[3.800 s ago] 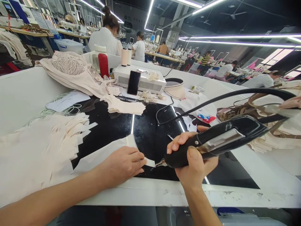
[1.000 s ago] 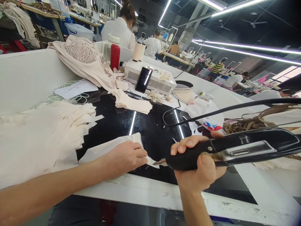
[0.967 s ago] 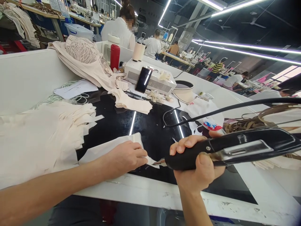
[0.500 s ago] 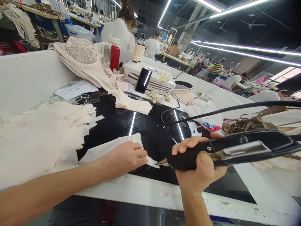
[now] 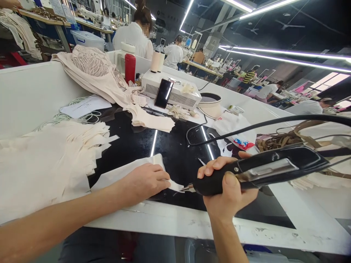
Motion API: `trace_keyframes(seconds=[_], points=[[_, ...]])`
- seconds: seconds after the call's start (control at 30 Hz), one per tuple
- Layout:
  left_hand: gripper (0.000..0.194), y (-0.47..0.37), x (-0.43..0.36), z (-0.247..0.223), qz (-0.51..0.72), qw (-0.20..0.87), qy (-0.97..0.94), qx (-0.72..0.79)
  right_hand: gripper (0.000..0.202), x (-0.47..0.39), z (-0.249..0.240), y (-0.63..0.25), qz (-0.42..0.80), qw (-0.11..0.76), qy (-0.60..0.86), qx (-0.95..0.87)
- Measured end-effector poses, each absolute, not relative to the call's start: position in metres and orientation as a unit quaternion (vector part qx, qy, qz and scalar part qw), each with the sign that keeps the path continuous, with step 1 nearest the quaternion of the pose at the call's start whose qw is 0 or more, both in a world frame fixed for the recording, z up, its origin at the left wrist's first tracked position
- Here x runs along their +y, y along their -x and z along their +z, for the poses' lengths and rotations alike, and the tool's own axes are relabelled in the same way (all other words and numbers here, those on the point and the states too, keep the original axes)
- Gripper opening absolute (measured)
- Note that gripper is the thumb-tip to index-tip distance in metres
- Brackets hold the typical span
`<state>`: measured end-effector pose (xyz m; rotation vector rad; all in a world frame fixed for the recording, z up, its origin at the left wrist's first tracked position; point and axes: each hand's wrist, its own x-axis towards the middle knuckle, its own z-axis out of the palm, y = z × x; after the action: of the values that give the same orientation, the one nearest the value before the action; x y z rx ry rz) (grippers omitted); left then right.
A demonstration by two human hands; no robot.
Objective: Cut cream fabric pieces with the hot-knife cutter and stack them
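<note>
My right hand [image 5: 230, 193] is wrapped round a black corded hand tool [image 5: 263, 168] with a lever along its side and a narrow metal tip. That tip points left and meets the pointed end of a pale fabric piece [image 5: 120, 173] on the black tabletop. My left hand [image 5: 149, 180] presses on the same fabric close to the tip, its fingers curled together at the edge. Part of the fabric is hidden under this hand and forearm. Left of it lies a thick pile of cream fabric pieces [image 5: 49, 160].
Behind the black glossy surface [image 5: 131, 142] stand a white vented box [image 5: 170, 91] with thread cones [image 5: 157, 61], a leaning phone [image 5: 163, 93] and a red bottle [image 5: 129, 68]. Beige lace garments [image 5: 90, 73] drape at the back left. The tool's black cable [image 5: 260, 126] loops across the right side.
The view has shifted slightly. Both hands keep their places on the fabric and the tool, and the tip stays at the fabric's pointed end.
</note>
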<state>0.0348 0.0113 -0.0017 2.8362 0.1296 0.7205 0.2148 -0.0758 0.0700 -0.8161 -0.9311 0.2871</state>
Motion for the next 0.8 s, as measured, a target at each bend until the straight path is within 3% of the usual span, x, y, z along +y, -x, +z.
trace_keyframes(seconds=[0.13, 0.23, 0.43, 0.67, 0.8], points=[[0.021, -0.028, 0.022, 0.010, 0.266, 0.163, -0.946, 0.085, 0.039, -0.074, 0.068, -0.221, 0.129, 0.805, 0.385, -0.434], [0.027, -0.020, 0.033, 0.017, 0.250, 0.143, -0.949, 0.130, 0.039, -0.069, 0.066, -0.230, 0.129, 0.805, 0.386, -0.433], [0.022, -0.004, 0.028, 0.020, 0.159, 0.104, -0.968, 0.164, 0.040, -0.055, 0.065, -0.244, 0.121, 0.822, 0.368, -0.416], [0.026, -0.008, -0.003, 0.053, 0.028, 0.220, -0.936, 0.273, 0.039, -0.046, 0.057, -0.234, 0.165, 0.820, 0.341, -0.429], [0.027, -0.022, 0.005, 0.067, -0.016, 0.170, -0.940, 0.294, 0.031, -0.040, 0.056, -0.230, 0.172, 0.824, 0.334, -0.425]])
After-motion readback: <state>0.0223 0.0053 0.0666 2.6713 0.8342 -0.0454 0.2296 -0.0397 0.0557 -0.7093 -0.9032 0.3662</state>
